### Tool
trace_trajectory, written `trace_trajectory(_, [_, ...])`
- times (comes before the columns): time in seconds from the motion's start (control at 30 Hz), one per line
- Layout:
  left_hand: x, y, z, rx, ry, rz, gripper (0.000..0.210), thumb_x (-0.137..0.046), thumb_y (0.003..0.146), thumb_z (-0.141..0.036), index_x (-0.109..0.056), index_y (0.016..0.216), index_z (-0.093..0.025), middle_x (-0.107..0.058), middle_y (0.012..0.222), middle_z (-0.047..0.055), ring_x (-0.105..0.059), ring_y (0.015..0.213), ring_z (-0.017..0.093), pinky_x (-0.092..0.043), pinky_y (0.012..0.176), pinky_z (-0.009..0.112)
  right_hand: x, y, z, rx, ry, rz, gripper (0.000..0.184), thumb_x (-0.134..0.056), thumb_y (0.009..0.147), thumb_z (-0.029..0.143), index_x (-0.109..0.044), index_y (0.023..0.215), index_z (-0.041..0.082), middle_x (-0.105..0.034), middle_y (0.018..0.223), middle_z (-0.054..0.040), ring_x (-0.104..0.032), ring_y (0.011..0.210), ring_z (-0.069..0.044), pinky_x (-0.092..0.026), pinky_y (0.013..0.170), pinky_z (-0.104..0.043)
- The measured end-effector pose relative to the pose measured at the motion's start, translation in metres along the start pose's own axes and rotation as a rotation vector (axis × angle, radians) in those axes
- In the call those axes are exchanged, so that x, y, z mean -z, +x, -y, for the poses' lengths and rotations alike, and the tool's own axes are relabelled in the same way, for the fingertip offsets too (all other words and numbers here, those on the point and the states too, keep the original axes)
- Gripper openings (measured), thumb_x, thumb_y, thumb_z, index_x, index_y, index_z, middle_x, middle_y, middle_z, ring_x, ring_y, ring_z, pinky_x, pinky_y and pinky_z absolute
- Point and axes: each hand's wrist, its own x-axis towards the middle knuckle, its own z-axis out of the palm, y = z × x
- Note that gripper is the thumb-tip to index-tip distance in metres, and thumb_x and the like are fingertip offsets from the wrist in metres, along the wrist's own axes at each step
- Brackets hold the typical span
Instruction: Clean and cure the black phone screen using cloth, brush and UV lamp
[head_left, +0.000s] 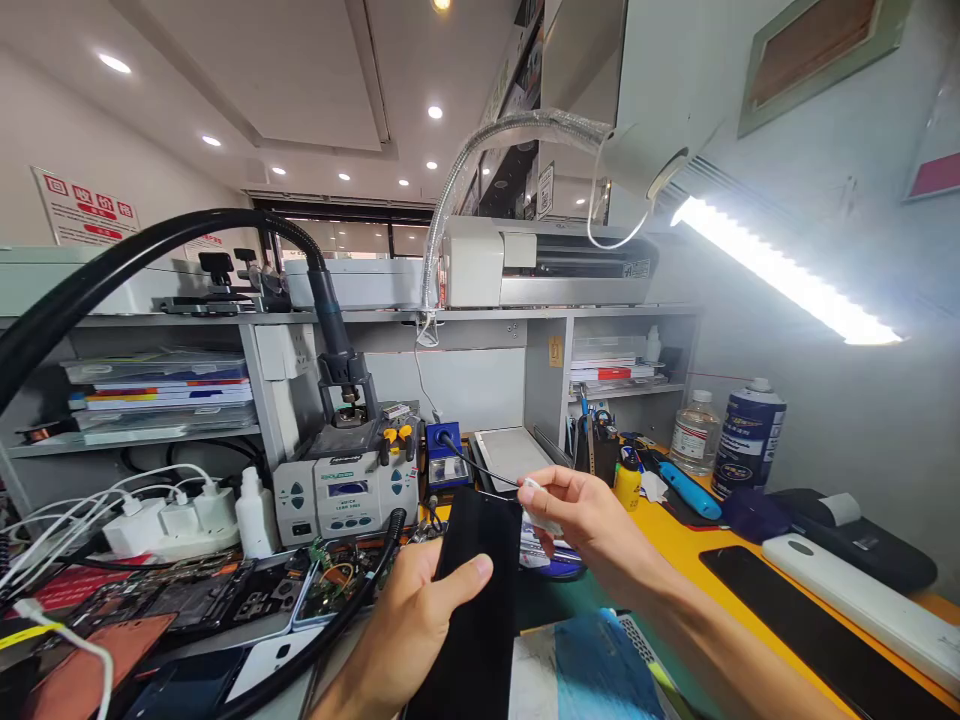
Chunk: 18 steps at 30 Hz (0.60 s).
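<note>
The L hand [424, 622] grips a flat black device [480, 640], thumb on its face; the R hand [574, 508] pinches a white tissue-like piece [541, 515] near its top edge. The device, btw. the 2 hands, is prob. light, stiff, slippery and fragile, best held by long sides. Beyond the R hand stands a yellow bottle [628, 484].

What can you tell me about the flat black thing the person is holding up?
The black slab is long, flat and thin, with a smooth, dark front that looks like glass or plastic and shows no lit picture. It is tilted, and its near end runs off the picture's bottom. The left hand grips it, thumb across the front. The right hand holds a white wad by its top right corner; I can't tell whether they touch.
</note>
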Motion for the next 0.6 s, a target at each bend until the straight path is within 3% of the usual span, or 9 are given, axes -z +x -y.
trace_trajectory(0.2, [0.002,-0.002,0.001,0.047,0.058,0.008,0.034,-0.067,0.084,-0.047,-0.074,0.094,-0.015,-0.068,0.072,0.004,-0.059,0.068,0.018,-0.045,0.064,0.026,0.0,-0.001,0.002,-0.058,-0.035,0.105,0.042,-0.087,0.067,0.049,-0.061,0.078,0.017,-0.051,0.065,0.0051,-0.041,0.052,-0.008,-0.037,0.047,-0.021])
trace_trajectory(0.37, [-0.002,-0.003,-0.001,-0.036,0.143,0.065,0.035,-0.063,0.085,-0.048,-0.071,0.088,-0.014,-0.061,0.072,0.002,-0.052,0.068,0.016,-0.04,0.065,0.026,-0.002,-0.005,0.003,-0.095,-0.071,0.158,0.042,-0.085,0.069,0.05,-0.061,0.08,0.016,-0.053,0.065,0.0045,-0.042,0.053,-0.008,-0.037,0.048,-0.021])
trace_trajectory(0.6, [-0.011,-0.006,0.005,0.004,0.342,0.071,0.038,-0.06,0.084,-0.052,-0.057,0.075,-0.015,-0.04,0.066,-0.003,-0.031,0.06,0.011,-0.024,0.054,0.026,-0.015,-0.009,-0.002,-0.072,-0.151,0.126,0.047,-0.083,0.069,0.056,-0.058,0.07,0.016,-0.051,0.063,0.0039,-0.039,0.056,-0.009,-0.029,0.052,-0.022])
